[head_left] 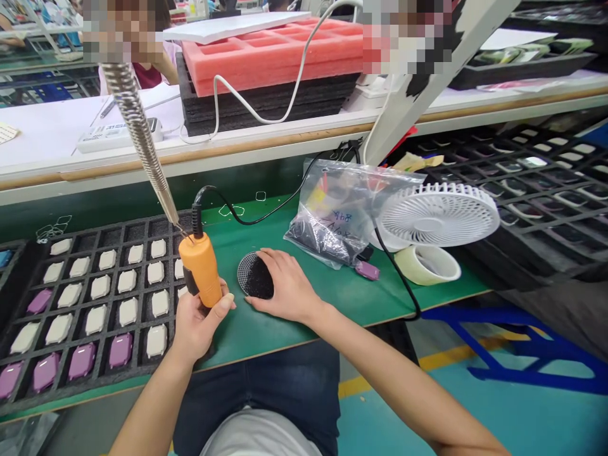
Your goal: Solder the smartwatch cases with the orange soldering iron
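Observation:
My left hand [198, 324] is wrapped round an orange electric screwdriver [202, 269], held upright over the green mat [285, 329]; its black cable runs off toward the back. My right hand [285, 288] rests on the mat, its fingers curled over a small round mesh dish [247, 273] heaped with tiny black parts. Left of the screwdriver lies a black foam tray [95, 297] with several white and purple casings in its cells.
A clear bag of black parts [332, 221], a small white fan [437, 215] and a tape roll [427, 265] sit to the right. A flexible metal arm [140, 136] hangs over the tray. Pink and black foam trays [270, 57] stand on the rear shelf. Another person sits behind.

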### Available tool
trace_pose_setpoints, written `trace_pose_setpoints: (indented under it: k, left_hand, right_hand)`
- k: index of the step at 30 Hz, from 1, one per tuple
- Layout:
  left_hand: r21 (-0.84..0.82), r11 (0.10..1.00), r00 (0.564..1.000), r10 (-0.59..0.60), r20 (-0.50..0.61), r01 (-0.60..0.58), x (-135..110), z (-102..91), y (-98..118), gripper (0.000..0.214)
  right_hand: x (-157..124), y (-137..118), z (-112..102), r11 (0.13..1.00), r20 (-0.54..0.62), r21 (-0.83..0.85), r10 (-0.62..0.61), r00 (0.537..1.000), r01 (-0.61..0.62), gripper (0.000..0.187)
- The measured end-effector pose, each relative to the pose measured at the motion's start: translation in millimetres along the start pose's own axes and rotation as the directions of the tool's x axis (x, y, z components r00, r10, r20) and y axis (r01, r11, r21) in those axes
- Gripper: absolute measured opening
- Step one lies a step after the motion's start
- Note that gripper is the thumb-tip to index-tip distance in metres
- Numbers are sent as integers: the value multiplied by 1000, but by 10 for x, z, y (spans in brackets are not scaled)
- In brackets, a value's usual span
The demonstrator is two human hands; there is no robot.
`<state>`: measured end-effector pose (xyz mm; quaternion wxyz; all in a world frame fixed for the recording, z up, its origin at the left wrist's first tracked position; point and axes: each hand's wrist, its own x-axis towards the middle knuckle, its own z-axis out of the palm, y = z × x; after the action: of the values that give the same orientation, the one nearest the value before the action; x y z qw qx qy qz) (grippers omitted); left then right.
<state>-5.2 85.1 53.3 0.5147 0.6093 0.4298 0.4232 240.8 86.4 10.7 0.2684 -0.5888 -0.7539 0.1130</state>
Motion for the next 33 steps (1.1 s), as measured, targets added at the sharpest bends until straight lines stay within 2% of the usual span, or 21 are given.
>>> trace_pose_setpoints:
  k: [8,14,20,33]
  left_hand:
    - [0,1000,1000,11,18,-11,1,-21,-37,38]
    - [-3,999,999,37,24,-37,2,-35,-67,35]
    - [-9,999,999,43,27,-43,-7,-36,-102,33]
    - [-6,998,997,61,36,-61,7,-28,-86,33]
  right_hand:
    - [-9,167,-20,998,60,-38,-48,997,50,63]
    - [-11,270,-14,998,-39,-20,-68,997,67,62]
    - [-104,174,-15,1000,-166,4,-30,986,31,69]
    - [-92,-12,47,995,-183,74,-45,982,60,68]
